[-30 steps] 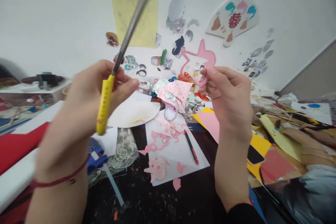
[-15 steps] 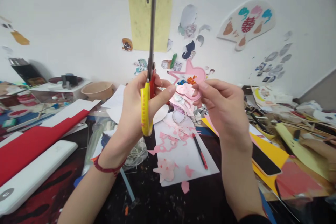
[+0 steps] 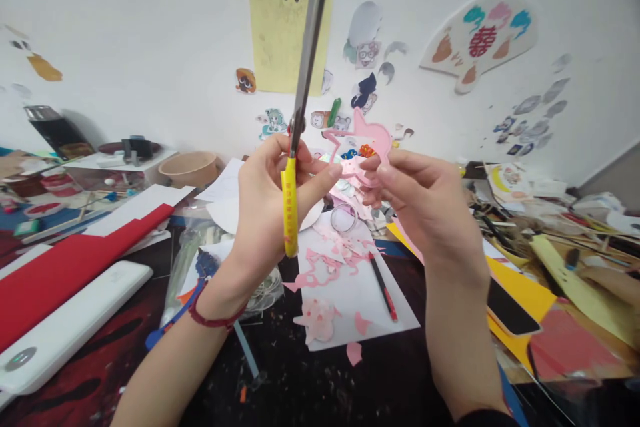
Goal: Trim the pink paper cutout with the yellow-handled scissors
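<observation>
Scissors (image 3: 291, 203) with a yellow handle hang on my left hand (image 3: 265, 203), their long blades pointing up. That hand's thumb and forefinger also pinch the left edge of a thin pink cut-out (image 3: 379, 137) with pointed tips and an open middle. My right hand (image 3: 425, 200) is closed on the cut-out's right side, thumb against fingers. Below both hands, a white sheet (image 3: 395, 310) bears pink scraps (image 3: 320, 270), a pink cut shape (image 3: 317, 320) and a black pen (image 3: 383, 287) with a red end. A clear roll of tape (image 3: 344, 217) lies behind them.
To the left are a white power bank (image 3: 85, 320), red card (image 3: 75, 263) and a round tan bowl (image 3: 187, 170). A phone (image 3: 513, 307) rests on yellow card (image 3: 543, 293) at the right. Behind, the wall carries a yellow drawing (image 3: 270, 47) and stickers.
The scissors' blades have tilted to the right. Both hands keep their pinch on the pink cut-out, which has turned slightly. The whole view has shifted a little.
</observation>
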`<state>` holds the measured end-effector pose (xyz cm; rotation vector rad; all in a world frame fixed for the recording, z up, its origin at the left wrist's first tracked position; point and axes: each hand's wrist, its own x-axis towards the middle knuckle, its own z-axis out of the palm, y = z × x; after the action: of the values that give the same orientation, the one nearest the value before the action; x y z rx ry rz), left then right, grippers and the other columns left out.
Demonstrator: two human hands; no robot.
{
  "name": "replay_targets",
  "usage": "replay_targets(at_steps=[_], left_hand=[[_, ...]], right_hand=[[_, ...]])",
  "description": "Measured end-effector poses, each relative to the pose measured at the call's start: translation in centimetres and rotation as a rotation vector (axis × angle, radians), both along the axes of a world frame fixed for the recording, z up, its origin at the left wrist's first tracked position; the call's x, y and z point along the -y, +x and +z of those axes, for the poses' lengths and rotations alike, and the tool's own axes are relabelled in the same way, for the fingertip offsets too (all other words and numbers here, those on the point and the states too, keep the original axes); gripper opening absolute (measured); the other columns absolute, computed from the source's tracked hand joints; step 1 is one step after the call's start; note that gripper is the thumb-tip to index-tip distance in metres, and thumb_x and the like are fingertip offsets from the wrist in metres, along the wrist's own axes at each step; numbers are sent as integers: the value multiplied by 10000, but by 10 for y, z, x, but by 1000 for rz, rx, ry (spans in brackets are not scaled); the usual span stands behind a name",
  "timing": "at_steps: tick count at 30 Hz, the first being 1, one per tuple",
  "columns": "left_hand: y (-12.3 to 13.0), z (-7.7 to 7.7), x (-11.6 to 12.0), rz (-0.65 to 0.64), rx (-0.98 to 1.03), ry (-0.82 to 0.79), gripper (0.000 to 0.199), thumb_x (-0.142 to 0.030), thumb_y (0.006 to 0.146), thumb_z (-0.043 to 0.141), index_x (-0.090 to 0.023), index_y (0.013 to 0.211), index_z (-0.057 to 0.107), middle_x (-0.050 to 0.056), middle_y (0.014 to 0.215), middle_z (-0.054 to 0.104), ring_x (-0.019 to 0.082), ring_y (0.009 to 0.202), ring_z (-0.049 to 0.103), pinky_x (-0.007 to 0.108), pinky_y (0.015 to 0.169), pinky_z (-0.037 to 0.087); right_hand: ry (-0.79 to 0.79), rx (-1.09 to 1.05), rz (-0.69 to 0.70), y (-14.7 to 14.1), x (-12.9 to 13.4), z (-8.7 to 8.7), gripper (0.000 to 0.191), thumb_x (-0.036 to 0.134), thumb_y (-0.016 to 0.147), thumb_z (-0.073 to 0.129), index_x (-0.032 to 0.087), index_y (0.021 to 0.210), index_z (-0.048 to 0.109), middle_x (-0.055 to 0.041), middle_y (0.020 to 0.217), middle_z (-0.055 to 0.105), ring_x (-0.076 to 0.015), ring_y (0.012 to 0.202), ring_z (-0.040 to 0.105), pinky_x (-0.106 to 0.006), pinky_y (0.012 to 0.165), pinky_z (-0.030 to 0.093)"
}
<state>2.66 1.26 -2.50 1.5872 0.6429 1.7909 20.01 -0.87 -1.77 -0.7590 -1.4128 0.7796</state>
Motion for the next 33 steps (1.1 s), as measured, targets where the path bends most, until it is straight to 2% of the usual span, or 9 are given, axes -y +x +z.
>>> replay_targets(at_steps=[3, 6, 12, 16, 25, 27, 33], left_hand=[[-1, 1, 2, 27, -9, 18, 379, -280, 648, 894, -198, 747, 538, -31, 771, 597, 105, 689, 594, 260, 671, 513], [-2, 1, 3, 19, -13, 13, 376, -318, 668, 880, -208, 761, 533, -22, 781, 616, 128, 714, 609, 287, 681, 525], [0, 2, 8, 32, -34, 8, 326, -292, 719, 844, -215, 790, 535, -23, 740, 609, 140, 697, 603, 303, 668, 515], [0, 3, 10, 21, -11, 0, 323, -236, 710, 847, -212, 792, 535, -29, 749, 607, 129, 700, 604, 300, 691, 508], [0, 2, 12, 29, 4, -14, 322, -240, 717, 836, -211, 800, 526, -23, 770, 617, 127, 703, 610, 296, 675, 512], [1, 1, 13, 22, 20, -11, 330, -250, 719, 839, -216, 803, 522, -29, 759, 613, 129, 703, 612, 298, 661, 512], [1, 3, 16, 29, 102, 1, 299, -240, 763, 813, -225, 814, 518, -47, 726, 628, 107, 624, 598, 296, 610, 524]], right_hand=[[-22, 60, 22, 0, 3, 1, 115, 277, 715, 849, 203, 754, 770, 12, 690, 716, -98, 575, 658, -226, 545, 552], [22, 87, -24, -2, 4, 0, 120, 248, 730, 837, 198, 691, 735, 14, 670, 706, -103, 578, 666, -225, 534, 549], [84, 111, -130, -7, 2, -4, 142, 287, 790, 791, 205, 706, 712, -4, 626, 712, -126, 547, 673, -247, 470, 535], [107, 120, -157, -8, 2, -4, 148, 295, 769, 811, 205, 700, 716, 4, 607, 698, -124, 541, 668, -246, 473, 542], [157, 99, -231, -13, 3, -4, 117, 289, 775, 806, 211, 717, 740, 14, 567, 679, -106, 489, 631, -243, 452, 522], [147, 82, -220, -13, 3, -4, 102, 292, 779, 801, 217, 743, 744, 14, 585, 682, -113, 512, 641, -253, 471, 535], [97, 48, -57, -6, 3, -2, 68, 261, 754, 821, 233, 797, 776, 17, 645, 724, -110, 546, 660, -238, 472, 506]])
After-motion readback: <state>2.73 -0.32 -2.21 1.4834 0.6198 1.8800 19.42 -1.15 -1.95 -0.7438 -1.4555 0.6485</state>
